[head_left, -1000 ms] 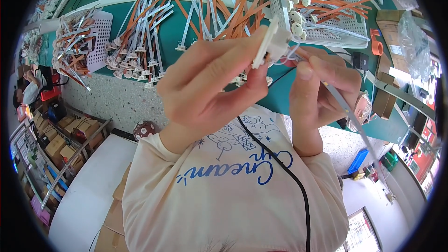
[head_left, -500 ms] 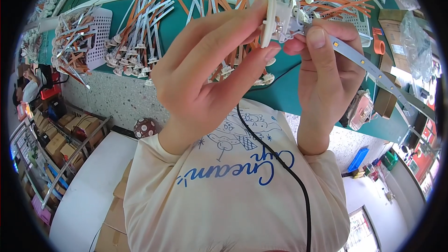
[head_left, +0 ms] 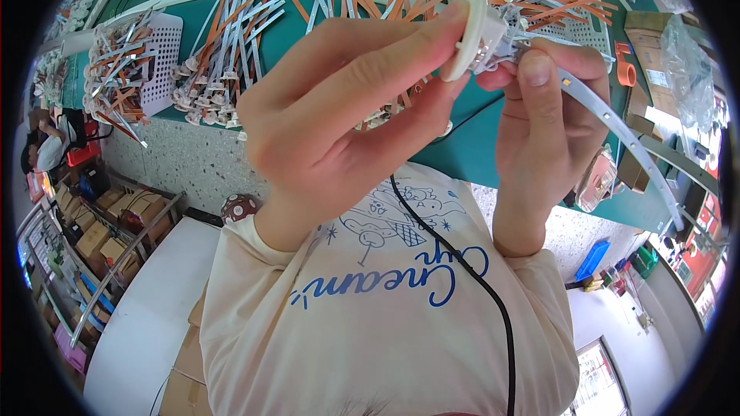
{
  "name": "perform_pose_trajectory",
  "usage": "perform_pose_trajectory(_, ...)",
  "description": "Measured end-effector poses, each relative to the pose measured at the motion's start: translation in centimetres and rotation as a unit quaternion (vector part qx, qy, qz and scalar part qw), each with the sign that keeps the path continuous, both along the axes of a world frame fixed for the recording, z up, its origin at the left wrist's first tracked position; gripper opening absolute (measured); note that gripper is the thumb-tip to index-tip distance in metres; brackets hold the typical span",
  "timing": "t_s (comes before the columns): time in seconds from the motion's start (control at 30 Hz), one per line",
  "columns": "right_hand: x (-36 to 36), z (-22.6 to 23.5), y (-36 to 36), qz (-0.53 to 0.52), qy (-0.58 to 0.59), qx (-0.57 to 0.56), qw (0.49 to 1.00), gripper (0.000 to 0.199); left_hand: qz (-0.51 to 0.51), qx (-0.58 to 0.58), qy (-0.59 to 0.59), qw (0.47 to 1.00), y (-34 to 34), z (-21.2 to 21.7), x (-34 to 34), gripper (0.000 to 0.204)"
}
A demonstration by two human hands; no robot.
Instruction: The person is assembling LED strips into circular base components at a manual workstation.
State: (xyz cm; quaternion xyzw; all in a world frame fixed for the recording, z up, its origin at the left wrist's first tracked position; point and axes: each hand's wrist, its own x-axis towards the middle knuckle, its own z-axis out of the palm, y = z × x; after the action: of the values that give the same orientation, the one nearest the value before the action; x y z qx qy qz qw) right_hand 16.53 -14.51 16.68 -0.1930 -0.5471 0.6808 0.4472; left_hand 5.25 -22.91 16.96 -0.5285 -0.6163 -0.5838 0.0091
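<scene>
My left hand [head_left: 331, 108] pinches a round white plastic cap [head_left: 465, 35] by its rim between thumb and fingers. A pale connector block [head_left: 491, 37] with thin white wires sits on the cap's right side. Close by on the right, my right hand [head_left: 543, 115] is closed, thumb and forefinger gripping the end of an LED strip [head_left: 628, 139] next to that block. The strip is narrow and white with small yellow LEDs, and it bows down to the right. My fingertips hide where strip and block meet.
Bundles of white and orange strips with white caps [head_left: 223, 85] lie on the green table [head_left: 455, 158]. White perforated baskets [head_left: 163, 62] stand left and at the back right, holding more. An orange tape dispenser [head_left: 624, 69] and cardboard box [head_left: 646, 46] are at right. A black cable [head_left: 482, 281] crosses my shirt.
Both hands have shifted slightly to the right, the left one more. The cap has tilted and come closer to my right fingers. The strip now bends more, its free end lower.
</scene>
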Motion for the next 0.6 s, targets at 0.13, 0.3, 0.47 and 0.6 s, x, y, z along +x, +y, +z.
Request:
perform_pose_trajectory(0.13, -0.2, -0.3, -0.2, -0.023, 0.002, 0.033, 0.999, 0.01, -0.006, 0.027, -0.011, 1.0, 0.1, -0.7, 0.0, 0.033)
perform_pose_trajectory(0.3, -0.5, -0.3, 0.8, -0.002, 0.016, 0.037, 0.999, 0.013, -0.039, 0.025, -0.118, 0.992, 0.3, -1.0, 0.2, 0.034)
perform_pose_trajectory(0.47, -0.3, -0.1, 1.5, 0.064, 0.002, 0.05, 0.997, 0.022, -0.041, 0.053, -0.148, 0.987, 1.0, -1.0, 0.0, 0.036)
perform_pose_trajectory(0.6, 0.3, -0.4, 1.9, 0.061, -0.003, 0.04, 0.997, 0.02, -0.048, 0.02, -0.081, 0.995, 0.9, -1.3, -0.3, 0.037)
